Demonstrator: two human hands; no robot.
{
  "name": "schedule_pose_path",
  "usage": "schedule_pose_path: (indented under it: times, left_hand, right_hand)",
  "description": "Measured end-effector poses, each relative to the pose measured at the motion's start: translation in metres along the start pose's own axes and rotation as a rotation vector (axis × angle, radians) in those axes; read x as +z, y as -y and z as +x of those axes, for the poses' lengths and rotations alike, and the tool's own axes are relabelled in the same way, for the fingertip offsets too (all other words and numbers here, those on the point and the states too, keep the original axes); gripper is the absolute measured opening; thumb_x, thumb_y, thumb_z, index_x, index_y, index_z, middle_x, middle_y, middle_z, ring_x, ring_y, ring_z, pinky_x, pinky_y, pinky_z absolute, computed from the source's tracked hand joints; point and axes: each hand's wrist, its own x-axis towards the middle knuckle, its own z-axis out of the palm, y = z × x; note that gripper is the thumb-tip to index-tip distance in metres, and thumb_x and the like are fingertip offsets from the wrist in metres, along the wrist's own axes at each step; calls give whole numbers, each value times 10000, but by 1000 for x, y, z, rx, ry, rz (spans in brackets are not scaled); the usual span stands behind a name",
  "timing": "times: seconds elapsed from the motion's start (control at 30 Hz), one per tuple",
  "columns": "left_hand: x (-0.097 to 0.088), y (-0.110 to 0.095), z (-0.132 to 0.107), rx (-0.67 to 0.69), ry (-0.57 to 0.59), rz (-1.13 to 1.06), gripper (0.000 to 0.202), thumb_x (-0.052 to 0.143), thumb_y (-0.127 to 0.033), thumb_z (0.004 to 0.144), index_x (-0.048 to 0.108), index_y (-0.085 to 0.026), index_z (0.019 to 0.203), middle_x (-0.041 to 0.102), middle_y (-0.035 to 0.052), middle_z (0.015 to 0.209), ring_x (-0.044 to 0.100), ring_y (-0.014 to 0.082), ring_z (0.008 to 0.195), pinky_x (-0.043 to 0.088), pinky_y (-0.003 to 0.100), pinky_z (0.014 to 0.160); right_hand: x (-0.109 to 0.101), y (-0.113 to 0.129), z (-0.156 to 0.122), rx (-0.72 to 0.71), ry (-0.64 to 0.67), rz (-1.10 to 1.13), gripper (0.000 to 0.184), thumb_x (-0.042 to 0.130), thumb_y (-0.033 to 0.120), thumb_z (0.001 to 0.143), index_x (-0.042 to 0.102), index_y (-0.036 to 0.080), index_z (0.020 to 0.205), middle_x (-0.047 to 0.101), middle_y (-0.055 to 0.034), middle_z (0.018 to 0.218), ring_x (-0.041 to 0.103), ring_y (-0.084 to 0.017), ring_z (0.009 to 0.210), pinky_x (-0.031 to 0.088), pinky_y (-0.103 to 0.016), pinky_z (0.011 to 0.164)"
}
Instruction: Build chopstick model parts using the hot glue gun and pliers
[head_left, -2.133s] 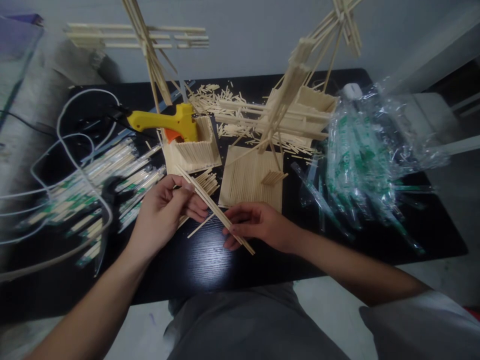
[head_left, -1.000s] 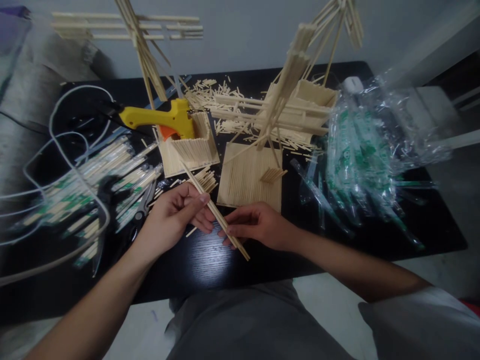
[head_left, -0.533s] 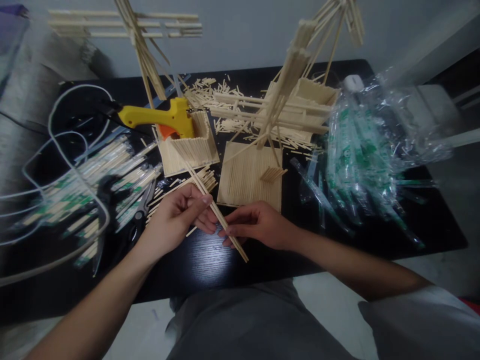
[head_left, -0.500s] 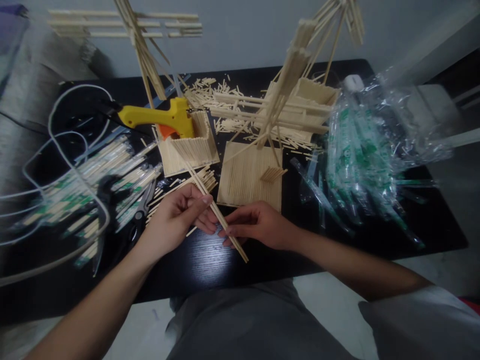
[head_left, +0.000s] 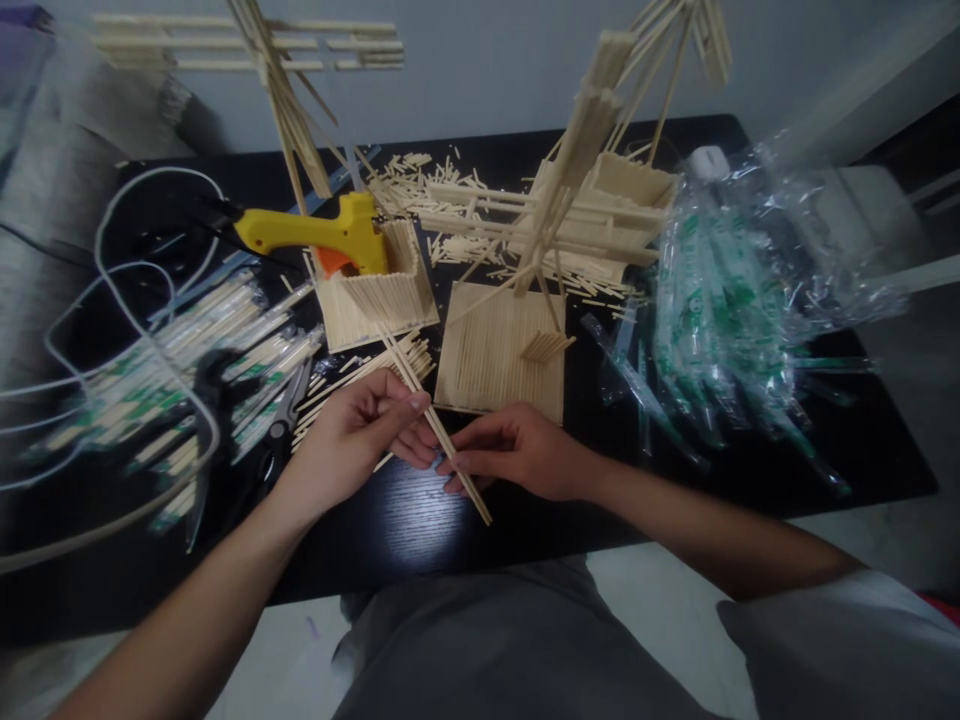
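Observation:
Between my two hands lies a pair of wooden chopsticks [head_left: 442,432], slanting from upper left to lower right. My left hand [head_left: 367,420] pinches them near the middle with the thumb on top. Lower down, my right hand [head_left: 517,450] grips the same chopsticks between thumb and fingers. Just beyond the hands is a flat panel of sticks [head_left: 480,345], with a windmill-like stick frame [head_left: 551,220] over its far side. Several loose sticks [head_left: 412,355] lie behind my left hand.
A yellow glue gun [head_left: 315,228] rests in a small stick box [head_left: 409,260]. Scissors [head_left: 281,425] and wrapped chopsticks [head_left: 195,370] lie on the left among a white cable [head_left: 124,320]. Plastic wrappers [head_left: 720,310] are heaped at right. Cut stick pieces [head_left: 435,190] litter the back.
Almost nothing differs. The chopsticks have shifted very slightly in my hands, and both hands keep the same hold.

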Motion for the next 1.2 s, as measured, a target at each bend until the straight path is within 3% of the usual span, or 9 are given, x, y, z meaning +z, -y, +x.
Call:
schedule_pose_path:
  times: [0.4, 0.6, 1.2]
  left_hand:
    - [-2, 4, -1, 0, 78, 36, 424, 883, -488, 799, 639, -142, 787, 778, 35, 672, 749, 136, 563, 630, 186, 556]
    - [-1, 6, -2, -28, 56, 36, 426, 896, -488, 782, 638, -150, 796, 763, 20, 632, 745, 143, 539, 628, 190, 530]
    - [0, 1, -3, -29, 57, -9, 391, 811, -469, 882, 570, -165, 834, 793, 64, 707, 757, 168, 563, 648, 239, 560]
  right_hand:
    - [-1, 2, 1, -58, 57, -6, 346, 867, 420, 853, 829, 160, 1079, 829, -53, 907, 796, -146, 804, 651, -261, 776]
    - [0, 2, 2, -67, 54, 35, 359, 881, 426, 834, 824, 165, 1074, 830, -52, 928, 802, -147, 812, 649, -246, 750]
    - [1, 0, 4, -44, -68, 34, 337, 950, 375, 740, 805, 167, 961, 821, -31, 879, 793, -154, 780, 634, -246, 694]
